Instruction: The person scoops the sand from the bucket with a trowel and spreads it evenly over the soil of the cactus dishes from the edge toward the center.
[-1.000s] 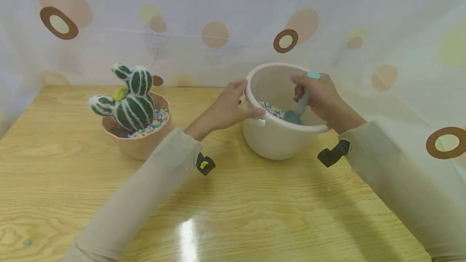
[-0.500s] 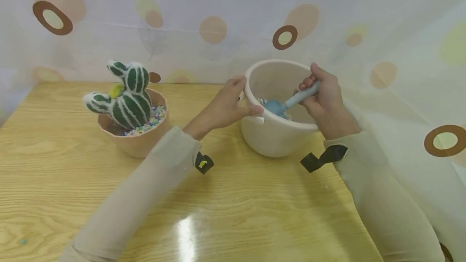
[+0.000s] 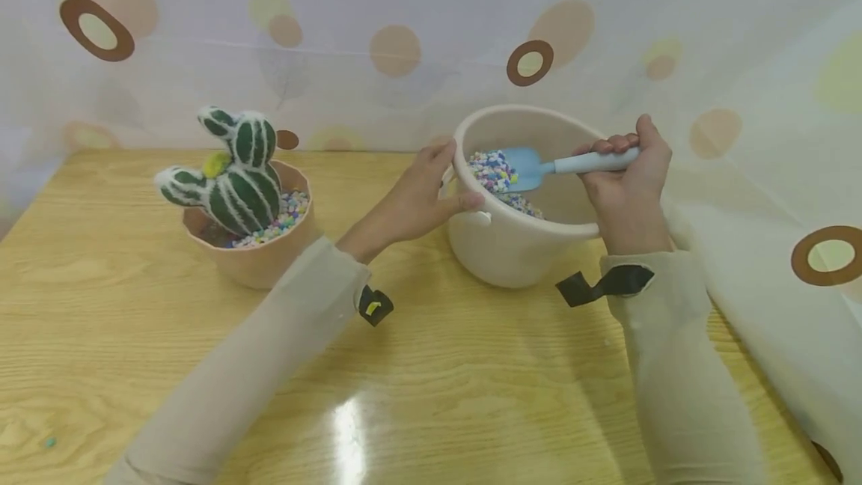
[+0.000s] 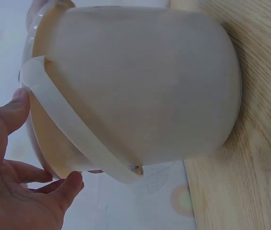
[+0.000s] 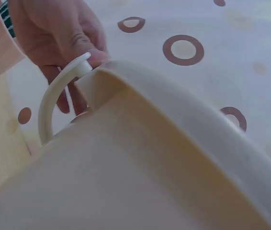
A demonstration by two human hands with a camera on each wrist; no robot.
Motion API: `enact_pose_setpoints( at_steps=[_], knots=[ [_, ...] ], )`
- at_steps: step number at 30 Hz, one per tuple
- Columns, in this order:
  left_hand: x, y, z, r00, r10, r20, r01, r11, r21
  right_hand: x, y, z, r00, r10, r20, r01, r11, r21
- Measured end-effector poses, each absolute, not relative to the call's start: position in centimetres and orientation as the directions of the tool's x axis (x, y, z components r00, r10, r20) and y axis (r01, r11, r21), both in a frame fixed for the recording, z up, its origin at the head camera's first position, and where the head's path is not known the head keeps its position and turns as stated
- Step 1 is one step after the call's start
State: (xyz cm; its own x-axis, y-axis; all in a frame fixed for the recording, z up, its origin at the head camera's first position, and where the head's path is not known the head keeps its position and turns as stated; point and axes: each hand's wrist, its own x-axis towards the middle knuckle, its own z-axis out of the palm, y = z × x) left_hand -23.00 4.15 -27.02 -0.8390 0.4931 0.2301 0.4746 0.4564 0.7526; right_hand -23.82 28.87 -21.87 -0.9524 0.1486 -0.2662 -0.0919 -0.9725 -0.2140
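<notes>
Since half a second ago, our right hand (image 3: pixel 629 189) has shifted rightward and the scoop (image 3: pixel 530 171) has levelled, so that we now see a heap of beads (image 3: pixel 494 169) on its blade. Our left hand (image 3: pixel 420 193) has stayed where it was.

We keep the right fingers curled tight round the scoop's grip (image 3: pixel 592 162), thumb pointing up, with no gap left between hand and grip. The blade is inside the mouth of the bucket (image 3: pixel 512 253), above more beads lying in it. With the left we hold the bucket's rim (image 4: pixel 39 36): thumb against it, fingers spread apart from the thumb and bent at the edge. The bucket stands on the table (image 3: pixel 431 365), and its handle (image 4: pixel 75 122) slants down along the outside.

To the left, well apart from the bucket, we have a pot (image 3: pixel 263 268) holding a cactus (image 3: pixel 245 197) with a yellow flower (image 3: pixel 217 165), beads lying round its foot. Behind hangs a spotted cloth (image 3: pixel 458 36). Near each of our cuffs we see a dark strap (image 3: pixel 606 287).
</notes>
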Motion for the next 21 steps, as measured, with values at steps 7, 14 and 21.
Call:
enact_pose_setpoints(
  at_steps=[7,14,21],
  knots=[
    [-22.6,4.0,-27.0,-0.832,0.493,0.255,0.506,0.485,0.713,-23.6,29.3,-21.8,-0.948,0.174,-0.266,-0.134,-0.977,-0.164],
    [-22.1,3.7,-26.8,-0.798,0.503,0.332,0.577,0.476,0.664,-23.5,29.4,-21.4,-0.952,0.175,-0.251,-0.137,-0.977,-0.162],
    [-21.8,3.4,-26.8,-0.794,0.498,0.349,0.587,0.480,0.652,-23.4,30.2,-20.7,-0.939,0.260,-0.224,-0.224,-0.959,-0.173]
  ],
)
